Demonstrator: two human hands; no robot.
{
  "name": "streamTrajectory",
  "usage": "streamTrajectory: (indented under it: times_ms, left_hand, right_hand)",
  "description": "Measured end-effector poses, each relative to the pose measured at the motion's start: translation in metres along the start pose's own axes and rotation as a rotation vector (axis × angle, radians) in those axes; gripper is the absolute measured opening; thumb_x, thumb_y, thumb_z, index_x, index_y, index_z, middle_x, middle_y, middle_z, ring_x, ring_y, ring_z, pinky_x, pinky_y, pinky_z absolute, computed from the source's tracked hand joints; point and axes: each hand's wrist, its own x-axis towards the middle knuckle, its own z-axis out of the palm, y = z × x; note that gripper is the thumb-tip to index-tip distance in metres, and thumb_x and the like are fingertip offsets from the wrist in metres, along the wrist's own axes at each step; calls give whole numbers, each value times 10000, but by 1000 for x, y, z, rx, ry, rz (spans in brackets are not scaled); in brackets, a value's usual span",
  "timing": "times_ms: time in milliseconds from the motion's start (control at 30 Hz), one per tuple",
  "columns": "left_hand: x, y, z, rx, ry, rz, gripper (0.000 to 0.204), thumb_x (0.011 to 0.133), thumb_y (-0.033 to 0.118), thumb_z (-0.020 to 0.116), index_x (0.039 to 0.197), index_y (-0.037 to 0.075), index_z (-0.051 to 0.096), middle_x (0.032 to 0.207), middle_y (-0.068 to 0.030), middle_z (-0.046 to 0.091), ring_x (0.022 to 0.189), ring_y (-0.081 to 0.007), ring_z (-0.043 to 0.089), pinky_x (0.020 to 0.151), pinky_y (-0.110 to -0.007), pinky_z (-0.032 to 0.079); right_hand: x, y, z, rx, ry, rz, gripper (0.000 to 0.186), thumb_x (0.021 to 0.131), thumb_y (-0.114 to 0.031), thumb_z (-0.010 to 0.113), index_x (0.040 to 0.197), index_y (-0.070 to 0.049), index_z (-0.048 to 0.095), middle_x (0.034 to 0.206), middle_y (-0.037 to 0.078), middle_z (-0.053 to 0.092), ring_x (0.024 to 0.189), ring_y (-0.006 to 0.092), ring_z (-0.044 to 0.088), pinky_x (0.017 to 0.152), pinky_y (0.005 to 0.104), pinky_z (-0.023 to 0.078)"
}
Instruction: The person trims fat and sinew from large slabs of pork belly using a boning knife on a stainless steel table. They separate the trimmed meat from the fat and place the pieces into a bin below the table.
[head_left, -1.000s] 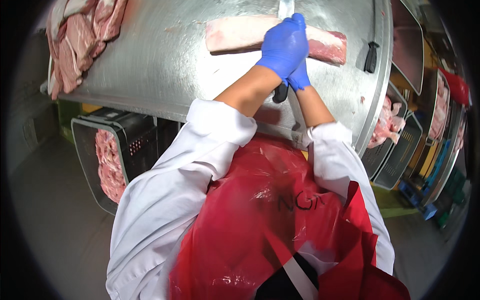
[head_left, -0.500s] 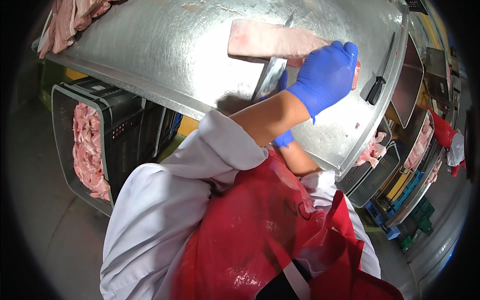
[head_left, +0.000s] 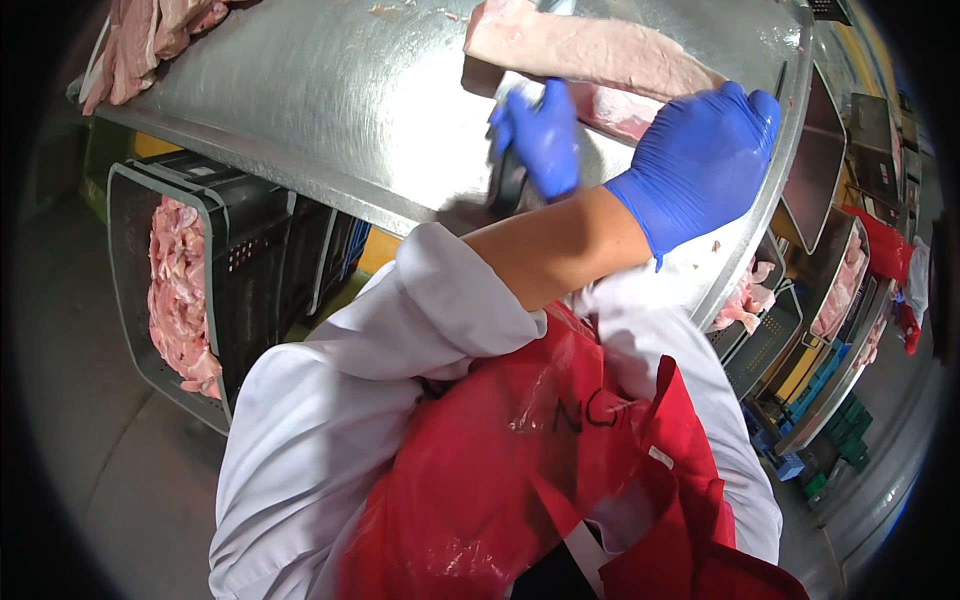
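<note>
A long slab of pale, skin-on meat (head_left: 590,52) lies across the metal table, its pink underside showing along the near edge. My left hand (head_left: 695,165), in a blue glove, reaches across from the left and grips the slab's right end with fingers wrapped round it. Under that forearm, my blue-gloved right hand (head_left: 545,145) is closed around a knife with a black handle (head_left: 507,185). Motion blurs the knife, and its blade is mostly hidden near the slab's near edge. A second knife (head_left: 781,78) lies at the table's right edge, largely covered by my left hand.
More cuts of meat (head_left: 150,45) lie at the table's far left corner. Below the left edge, a dark crate (head_left: 215,285) holds meat pieces (head_left: 178,300). Other crates (head_left: 765,345) with meat stand to the right. The table's raised metal rim (head_left: 300,190) runs along the near side.
My left hand has moved right with the slab's end, covering most of the second knife. The slab has shifted right and away. My right hand has come up toward the slab's near edge with the knife.
</note>
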Motion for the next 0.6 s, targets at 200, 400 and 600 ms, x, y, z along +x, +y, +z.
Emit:
streamTrajectory:
  times_ms: [200, 400, 600]
  left_hand:
    - [13, 41, -9, 77, 29, 132, 217, 807, 88, 599, 971, -16, 503, 814, -167, 587, 703, -309, 649, 601, -401, 537]
    - [50, 54, -9, 62, 75, 157, 355, 794, 118, 620, 1062, -85, 506, 818, -192, 603, 712, -298, 655, 610, -402, 541]
    - [77, 59, -3, 324, 198, 413, 51, 936, 67, 570, 892, 42, 568, 756, -43, 559, 654, -99, 524, 558, -229, 433]
  right_hand:
    - [-24, 4, 7, 133, -122, -49, 532, 929, -87, 556, 1406, 42, 359, 804, 128, 657, 527, 163, 596, 501, 308, 508]
    - [-78, -18, 37, 248, -40, -72, 653, 933, -75, 531, 1538, -54, 288, 765, 119, 646, 533, 177, 593, 502, 314, 498]
    - [-11, -65, -1, 297, -195, -51, 682, 931, -145, 552, 1549, -83, 271, 811, 142, 673, 592, 208, 623, 583, 348, 522]
